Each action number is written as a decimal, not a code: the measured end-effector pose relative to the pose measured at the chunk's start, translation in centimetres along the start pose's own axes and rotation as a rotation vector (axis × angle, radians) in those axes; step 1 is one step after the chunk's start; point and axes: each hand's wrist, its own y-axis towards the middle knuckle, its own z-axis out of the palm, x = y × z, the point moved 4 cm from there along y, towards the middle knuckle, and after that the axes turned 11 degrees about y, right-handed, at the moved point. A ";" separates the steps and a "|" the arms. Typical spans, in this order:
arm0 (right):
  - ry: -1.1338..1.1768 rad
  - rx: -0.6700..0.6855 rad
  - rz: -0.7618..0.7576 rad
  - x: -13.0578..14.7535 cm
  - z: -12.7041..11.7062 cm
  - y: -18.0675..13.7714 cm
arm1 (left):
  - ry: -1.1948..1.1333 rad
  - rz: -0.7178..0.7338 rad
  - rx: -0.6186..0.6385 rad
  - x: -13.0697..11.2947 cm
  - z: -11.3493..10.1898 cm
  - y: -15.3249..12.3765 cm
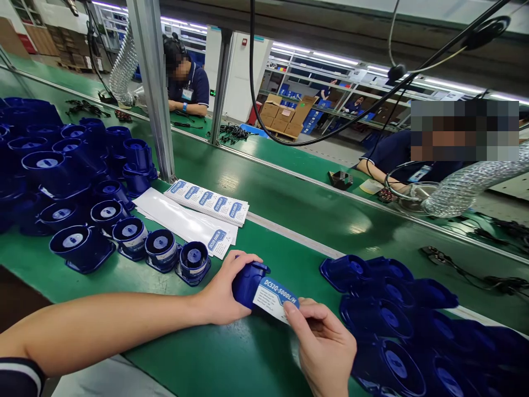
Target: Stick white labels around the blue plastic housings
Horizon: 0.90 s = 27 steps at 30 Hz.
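My left hand (225, 289) is wrapped round a dark blue plastic housing (247, 284), held low over the green bench. Between thumb and fingers, my right hand (324, 336) pinches the right end of a blue-and-white printed label (273, 298). The label's left end lies against the housing's side; how firmly it sticks I cannot tell. Left of my hands stands a row of round blue housings (160, 248), some with labels round them. Behind these lie a label sheet with one label left on it (219, 242) and a stack of full label sheets (206, 199).
Many blue housings (45, 165) crowd the bench's left side, and more (388, 311) stand at the right. A metal post (152, 94) rises behind the label sheets. A black cable (253, 71) hangs overhead. Across the bench sit two people, near flexible silver ducts (479, 182).
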 end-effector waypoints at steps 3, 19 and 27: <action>0.018 0.002 0.041 -0.1 0.0 0.3 | -0.010 0.010 0.010 0.0 0.0 0.0; -0.008 0.037 0.146 -0.8 0.4 0.1 | -0.002 -0.014 0.015 -0.2 -0.1 0.2; -0.016 0.028 0.156 -0.7 0.5 0.1 | -0.002 -0.014 0.010 -0.3 -0.1 0.0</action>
